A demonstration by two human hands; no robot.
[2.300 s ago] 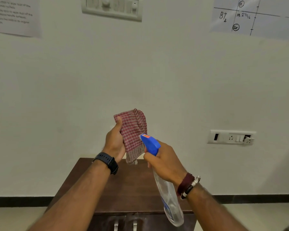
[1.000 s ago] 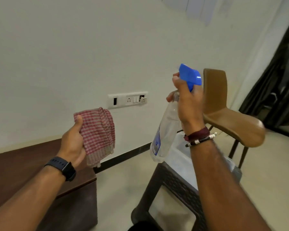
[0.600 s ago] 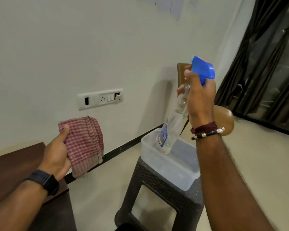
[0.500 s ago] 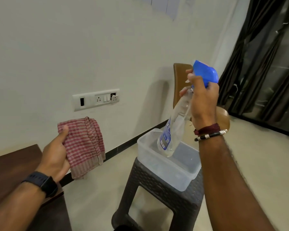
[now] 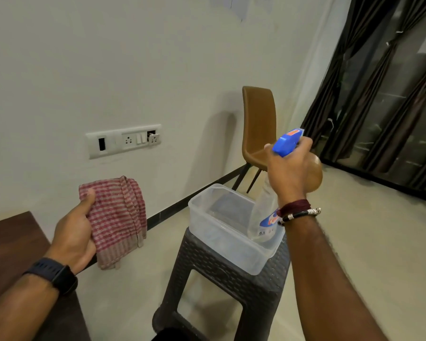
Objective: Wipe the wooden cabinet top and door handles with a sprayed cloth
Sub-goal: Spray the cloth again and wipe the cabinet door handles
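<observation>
At the far left, the dark wooden cabinet (image 5: 12, 244) shows only a corner of its top; the frame edge and the left forearm cut off the rest, and its door handles are out of view. The left hand (image 5: 73, 238), with a dark watch (image 5: 57, 275) on the wrist, grips the cloth (image 5: 119, 217), a red-and-white checked piece folded over. The thumb presses on the cloth's upper left corner, while the other fingers curl behind the fabric and are hidden. The cloth hangs in the air just beyond the cabinet's edge, touching nothing but the hand.

On the wall behind is a white switch plate (image 5: 123, 141).

Right of the cloth, a dark woven stool (image 5: 221, 286) stands on the floor and carries a clear tub (image 5: 221, 232). The stool's lower legs are cut off by the frame.

The right hand (image 5: 289, 173), with beads and a bangle at the wrist, wraps its fingers round the neck of the bottle (image 5: 265, 217), whose blue trigger head (image 5: 287, 142) sticks out above the knuckles. The bottle's clear body slants down with its base inside the tub, at the right end. Whether the base rests on the tub's floor is hard to make out. The label is partly hidden by the wrist.

Behind the hand stands a brown chair (image 5: 258, 124), its seat mostly covered. Dark curtains (image 5: 379, 82) fill the right edge.
</observation>
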